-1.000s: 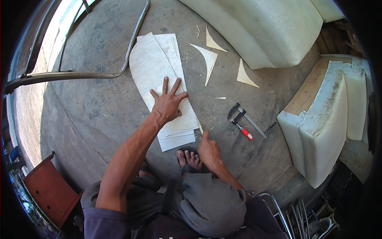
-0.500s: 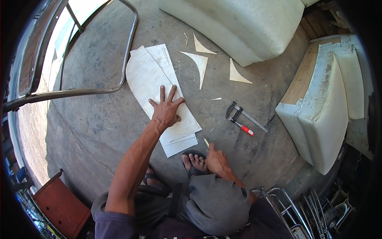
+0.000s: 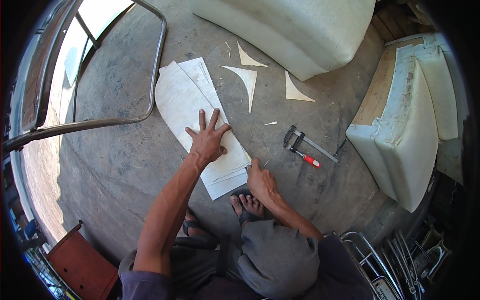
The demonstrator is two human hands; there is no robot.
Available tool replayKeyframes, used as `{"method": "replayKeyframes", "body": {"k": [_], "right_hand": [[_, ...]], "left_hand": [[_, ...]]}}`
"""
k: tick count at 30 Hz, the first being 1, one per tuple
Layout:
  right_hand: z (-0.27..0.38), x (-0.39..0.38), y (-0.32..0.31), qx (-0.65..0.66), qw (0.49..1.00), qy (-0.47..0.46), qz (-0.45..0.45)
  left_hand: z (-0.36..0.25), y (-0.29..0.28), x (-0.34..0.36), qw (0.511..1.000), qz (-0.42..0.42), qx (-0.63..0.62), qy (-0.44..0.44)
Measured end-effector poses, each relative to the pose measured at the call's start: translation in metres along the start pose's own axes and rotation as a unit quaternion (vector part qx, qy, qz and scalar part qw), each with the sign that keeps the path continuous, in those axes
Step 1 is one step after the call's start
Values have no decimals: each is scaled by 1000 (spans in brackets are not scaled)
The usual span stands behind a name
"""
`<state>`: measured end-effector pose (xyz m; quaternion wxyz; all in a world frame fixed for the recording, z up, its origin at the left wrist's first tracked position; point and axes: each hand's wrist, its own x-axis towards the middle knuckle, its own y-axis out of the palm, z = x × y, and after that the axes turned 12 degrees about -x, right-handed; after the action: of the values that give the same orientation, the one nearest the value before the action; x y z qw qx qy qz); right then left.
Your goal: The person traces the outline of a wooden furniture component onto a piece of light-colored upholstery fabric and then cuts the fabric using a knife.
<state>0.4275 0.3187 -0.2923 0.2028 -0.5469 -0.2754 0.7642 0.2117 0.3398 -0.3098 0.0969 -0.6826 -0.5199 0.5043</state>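
A: The left hand (image 3: 207,142) lies flat, fingers spread, on the stacked sheets (image 3: 197,117) on the concrete floor (image 3: 110,165). The right hand (image 3: 261,181) is curled at their near edge; what it holds, I cannot tell.

B: The risk?

A: If the pressing hand lifts, the top sheet could slide. Dusty floor, clamp (image 3: 305,149), scraps and cushions (image 3: 300,30) nearby.

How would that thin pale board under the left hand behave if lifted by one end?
The pale board looks very thin and long, so it would probably flex or sag. It lies flat under the spread left hand, on a second sheet, so it may slide when pushed. Likely light for its size. The right hand is at its edge.
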Motion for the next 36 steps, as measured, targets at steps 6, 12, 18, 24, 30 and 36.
{"method": "replayKeyframes", "body": {"k": [6, 12, 18, 24, 30, 36], "right_hand": [[1, 2, 1, -13, 1000, 7, 7], [-8, -1, 1, -37, 998, 20, 39], [-43, -53, 17, -39, 997, 44, 41], [-38, -16, 6, 89, 986, 16, -137], [-10, 20, 35, 111, 971, 13, -214], [-8, 31, 26, 106, 980, 75, -148]], "left_hand": [[0, -1, 0, 1000, 2, -2, 3], [-1, 0, 0, 1000, 2, -9, -1], [2, 0, -3, 1000, 17, -8, -13], [-3, -3, -1, 1000, 10, -6, 6], [-1, -1, 0, 1000, 12, 9, 7], [2, 1, -2, 1000, 4, 1, 13]]}}
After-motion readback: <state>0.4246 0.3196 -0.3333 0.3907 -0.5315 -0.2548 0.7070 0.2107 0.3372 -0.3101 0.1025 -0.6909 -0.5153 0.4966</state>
